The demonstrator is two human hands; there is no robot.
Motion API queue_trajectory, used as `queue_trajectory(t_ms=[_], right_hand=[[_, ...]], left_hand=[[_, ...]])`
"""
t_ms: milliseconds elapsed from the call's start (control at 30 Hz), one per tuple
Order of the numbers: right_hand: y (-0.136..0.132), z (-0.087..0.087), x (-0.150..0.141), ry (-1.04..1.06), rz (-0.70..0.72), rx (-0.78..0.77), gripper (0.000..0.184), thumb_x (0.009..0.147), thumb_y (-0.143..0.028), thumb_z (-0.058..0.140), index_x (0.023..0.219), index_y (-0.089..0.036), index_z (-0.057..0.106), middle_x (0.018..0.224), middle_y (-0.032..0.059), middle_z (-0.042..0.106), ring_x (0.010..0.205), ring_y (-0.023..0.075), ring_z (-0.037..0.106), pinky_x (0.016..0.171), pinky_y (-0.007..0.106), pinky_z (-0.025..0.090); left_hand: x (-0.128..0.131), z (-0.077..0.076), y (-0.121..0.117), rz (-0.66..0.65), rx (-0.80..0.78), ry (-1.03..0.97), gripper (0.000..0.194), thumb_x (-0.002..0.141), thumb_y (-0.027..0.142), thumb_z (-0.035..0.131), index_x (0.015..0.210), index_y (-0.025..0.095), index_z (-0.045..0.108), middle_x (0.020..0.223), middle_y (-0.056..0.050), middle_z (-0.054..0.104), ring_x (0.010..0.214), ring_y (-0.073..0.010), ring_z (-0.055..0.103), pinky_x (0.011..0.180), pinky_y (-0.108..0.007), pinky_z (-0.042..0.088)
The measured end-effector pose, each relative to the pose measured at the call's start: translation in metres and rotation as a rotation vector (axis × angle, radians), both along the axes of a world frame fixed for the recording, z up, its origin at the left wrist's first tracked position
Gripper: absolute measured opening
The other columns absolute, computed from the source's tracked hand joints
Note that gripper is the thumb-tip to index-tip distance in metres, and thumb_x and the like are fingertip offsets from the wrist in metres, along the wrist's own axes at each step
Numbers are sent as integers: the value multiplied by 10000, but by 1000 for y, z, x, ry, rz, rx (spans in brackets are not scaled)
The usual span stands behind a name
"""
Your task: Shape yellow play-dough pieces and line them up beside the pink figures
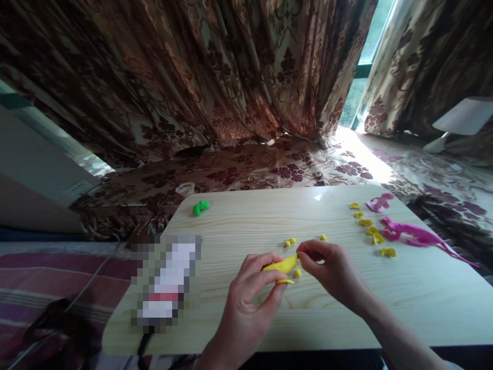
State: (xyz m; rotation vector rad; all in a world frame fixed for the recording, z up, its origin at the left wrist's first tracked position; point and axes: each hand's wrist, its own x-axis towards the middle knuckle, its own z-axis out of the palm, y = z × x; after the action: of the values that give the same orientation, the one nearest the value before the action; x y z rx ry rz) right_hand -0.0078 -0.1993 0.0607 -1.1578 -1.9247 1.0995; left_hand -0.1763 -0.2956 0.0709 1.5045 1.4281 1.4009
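My left hand [252, 288] is closed around a lump of yellow modelling clay [282, 265] just above the pale wooden table [246, 318]. My right hand [327, 267] pinches the right end of that same lump with thumb and fingertips. A small yellow ball [297, 273] sits right under the lump. Two or three tiny yellow bits [289, 241] lie a little beyond the hands.
Several yellow clay pieces [372, 228] and pink clay shapes [412, 235] lie at the table's right. A green clay piece [201, 207] rests at the far left corner. A blurred-out object [165, 280] lies at the left. Patterned curtains and fabric hang behind.
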Motion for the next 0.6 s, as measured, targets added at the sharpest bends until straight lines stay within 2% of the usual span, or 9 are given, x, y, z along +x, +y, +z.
queue_trajectory(t_ms=[67,133,267,433,600], right_hand=[[7,-2,7,24,-50,2,159,814,-276,579,782,-162,685,672,13,652,624,146,587,604,251,465],[11,-3,13,55,-63,-21,211,828,-327,578,847,-154,697,743,39,686,685,166,620,631,262,492],[6,3,11,139,40,-87,266,851,-374,563,959,-177,706,855,51,699,736,166,632,626,252,516],[-9,9,6,202,187,-92,243,863,-289,556,1067,-215,666,1025,56,658,872,176,618,750,288,521],[-10,12,9,161,227,33,163,844,-232,590,978,-197,677,885,36,653,771,150,616,705,267,511]], left_hand=[[0,2,-1,51,-25,-108,129,767,135,641,815,225,719,1079,-75,664,1070,-243,562,940,-359,436],[-2,1,0,130,-115,-357,81,744,174,674,799,207,724,1049,-76,688,1039,-240,590,912,-339,459],[0,-5,5,147,-339,-824,125,691,222,732,800,160,734,945,-87,730,929,-219,643,817,-300,503],[5,-13,9,87,-427,-999,76,750,171,694,816,148,723,956,-79,729,901,-168,644,815,-270,518],[5,-18,12,86,-509,-1114,69,774,144,671,823,154,717,891,-48,721,819,-143,653,783,-277,544]])
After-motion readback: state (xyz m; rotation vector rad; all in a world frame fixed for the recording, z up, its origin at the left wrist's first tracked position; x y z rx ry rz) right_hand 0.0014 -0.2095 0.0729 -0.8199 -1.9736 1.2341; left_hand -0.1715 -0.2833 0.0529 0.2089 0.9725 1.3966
